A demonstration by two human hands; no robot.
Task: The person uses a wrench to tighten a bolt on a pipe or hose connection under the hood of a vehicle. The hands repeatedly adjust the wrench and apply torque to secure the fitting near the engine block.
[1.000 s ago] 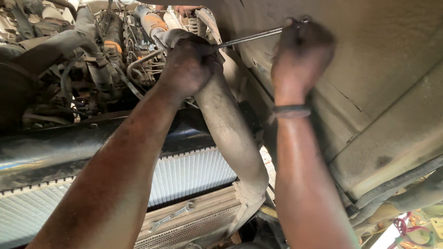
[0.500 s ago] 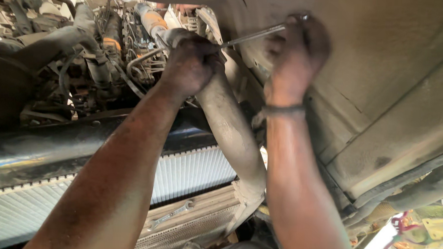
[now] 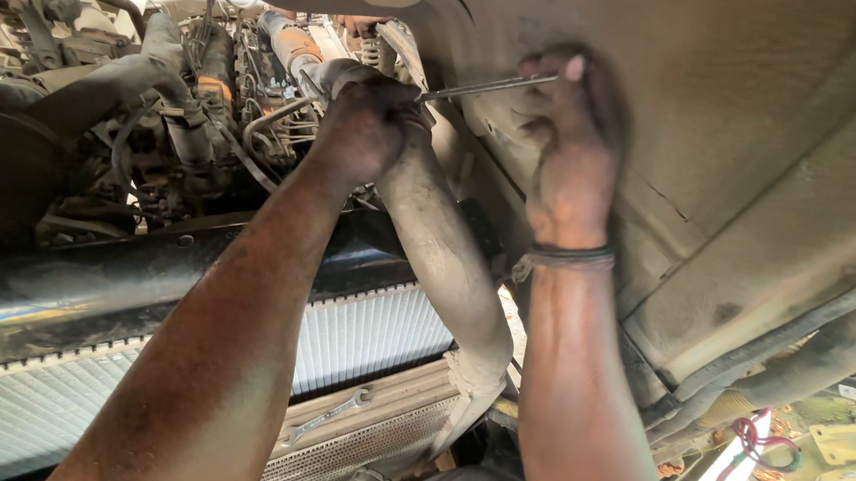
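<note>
— Under the vehicle, what is each hand doing?

— Left hand is closed over the top of a dusty grey pipe, up by the engine. Right hand, blurred, grips the end of a thin metal rod.

— Where does that rod run?

— Nearly level, from the right hand across to the left one. Its far tip is hidden at the left hand's fingers, so I cannot tell what it meets.

— Anything else around?

— Below the arms sits a ribbed white radiator, and a spanner lies on the mesh panel under it. The right wrist wears a dark band.
</note>
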